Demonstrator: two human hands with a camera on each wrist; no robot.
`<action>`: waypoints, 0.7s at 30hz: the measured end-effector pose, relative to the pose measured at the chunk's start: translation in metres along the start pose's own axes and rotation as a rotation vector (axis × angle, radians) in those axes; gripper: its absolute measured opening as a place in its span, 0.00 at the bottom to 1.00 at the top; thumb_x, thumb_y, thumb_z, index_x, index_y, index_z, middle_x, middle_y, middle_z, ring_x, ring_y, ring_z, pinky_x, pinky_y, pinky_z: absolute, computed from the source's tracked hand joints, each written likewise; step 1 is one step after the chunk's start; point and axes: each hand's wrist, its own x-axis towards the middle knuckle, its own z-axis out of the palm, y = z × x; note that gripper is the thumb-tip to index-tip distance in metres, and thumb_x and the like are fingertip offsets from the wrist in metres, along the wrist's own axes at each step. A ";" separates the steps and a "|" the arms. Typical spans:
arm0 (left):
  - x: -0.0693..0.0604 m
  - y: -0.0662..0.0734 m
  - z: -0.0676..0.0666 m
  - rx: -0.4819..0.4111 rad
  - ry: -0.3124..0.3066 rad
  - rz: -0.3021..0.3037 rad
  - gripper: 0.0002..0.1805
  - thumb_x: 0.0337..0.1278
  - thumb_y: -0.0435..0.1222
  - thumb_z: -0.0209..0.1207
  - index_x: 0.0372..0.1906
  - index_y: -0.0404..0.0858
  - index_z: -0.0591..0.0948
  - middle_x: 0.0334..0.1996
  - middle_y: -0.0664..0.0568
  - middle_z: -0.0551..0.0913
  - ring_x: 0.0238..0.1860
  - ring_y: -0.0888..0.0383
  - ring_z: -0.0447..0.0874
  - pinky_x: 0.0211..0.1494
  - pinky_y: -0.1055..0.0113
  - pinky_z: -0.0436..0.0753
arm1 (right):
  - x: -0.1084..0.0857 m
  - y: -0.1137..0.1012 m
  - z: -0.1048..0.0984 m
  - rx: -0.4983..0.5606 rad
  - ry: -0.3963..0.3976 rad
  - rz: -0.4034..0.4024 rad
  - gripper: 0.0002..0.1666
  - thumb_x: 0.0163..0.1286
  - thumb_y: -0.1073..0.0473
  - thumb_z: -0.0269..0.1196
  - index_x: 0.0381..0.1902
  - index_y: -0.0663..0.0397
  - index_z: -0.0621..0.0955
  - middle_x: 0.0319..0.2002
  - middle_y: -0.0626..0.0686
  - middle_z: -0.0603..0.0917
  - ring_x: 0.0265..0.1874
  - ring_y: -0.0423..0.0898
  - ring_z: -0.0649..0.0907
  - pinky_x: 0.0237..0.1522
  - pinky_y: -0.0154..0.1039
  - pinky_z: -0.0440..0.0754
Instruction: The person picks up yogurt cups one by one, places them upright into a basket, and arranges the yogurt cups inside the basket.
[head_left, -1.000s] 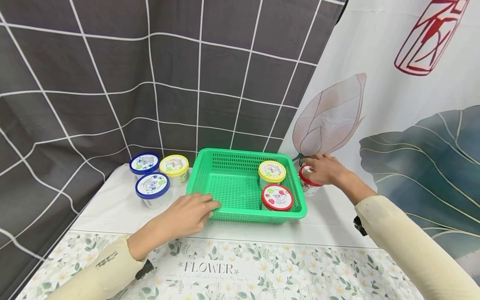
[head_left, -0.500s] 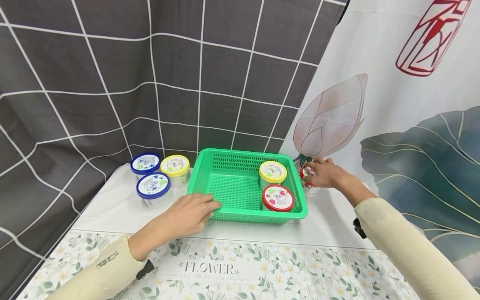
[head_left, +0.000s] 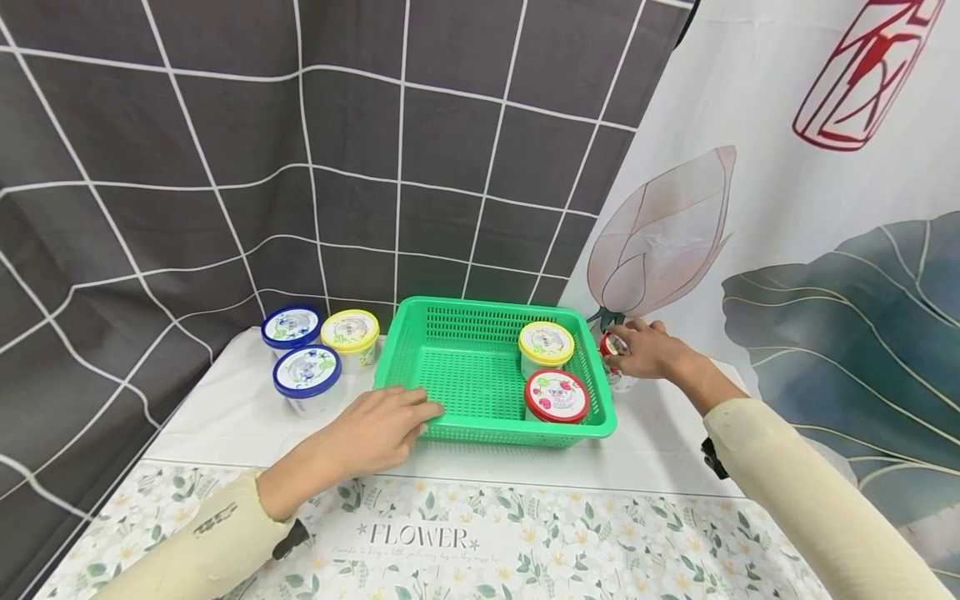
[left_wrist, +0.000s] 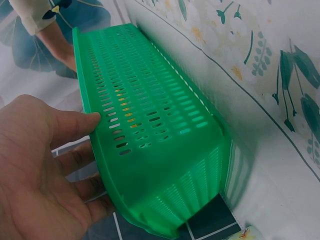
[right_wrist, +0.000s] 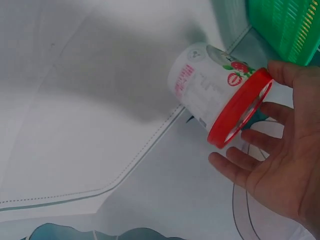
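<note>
My left hand (head_left: pixel 382 429) holds the near left rim of a green plastic basket (head_left: pixel 491 431). In the left wrist view its thumb lies against the outer side and its fingers are behind the rim. To the right of the basket, my right hand (head_left: pixel 648 350) is at a red-lidded tub (right_wrist: pixel 200 85) printed with strawberries. The thumb touches the lid's edge and the fingers lie round the lid, partly hiding it in the head view. Inside the basket, at the right end, stand a yellow-lidded tub (head_left: pixel 545 343) and another red-lidded tub (head_left: pixel 557 397).
Left of the basket, two blue-lidded tubs (head_left: pixel 306 370) and a yellow-lidded one (head_left: pixel 349 331) stand close together. A dark checked curtain (head_left: pixel 337 150) hangs behind, and a white printed cloth (head_left: pixel 750 183) hangs at the right. The front tabletop carries a floral cover (head_left: pixel 570 542).
My right hand has shifted slightly over the red-lidded tub, and less of the red lid shows in the head view. The left hand and basket have stayed in place.
</note>
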 end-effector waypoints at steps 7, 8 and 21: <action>0.000 0.000 0.002 0.011 0.010 0.006 0.16 0.77 0.31 0.64 0.63 0.40 0.90 0.49 0.49 0.91 0.47 0.49 0.91 0.52 0.53 0.92 | 0.003 -0.001 0.001 0.002 -0.007 -0.008 0.45 0.81 0.41 0.61 0.86 0.59 0.68 0.81 0.77 0.67 0.73 0.79 0.70 0.70 0.79 0.79; 0.000 -0.001 0.002 0.012 0.012 0.009 0.16 0.77 0.31 0.64 0.63 0.40 0.90 0.49 0.49 0.91 0.47 0.49 0.91 0.52 0.53 0.92 | 0.004 -0.001 0.001 0.002 -0.008 -0.008 0.45 0.81 0.41 0.60 0.86 0.59 0.68 0.81 0.77 0.67 0.73 0.79 0.70 0.70 0.78 0.79; 0.000 0.000 0.002 0.016 0.005 0.005 0.16 0.77 0.30 0.64 0.63 0.40 0.90 0.48 0.50 0.90 0.46 0.50 0.90 0.50 0.54 0.91 | 0.010 0.001 0.005 0.019 -0.014 0.004 0.46 0.79 0.42 0.60 0.86 0.58 0.68 0.80 0.78 0.68 0.73 0.82 0.73 0.70 0.80 0.79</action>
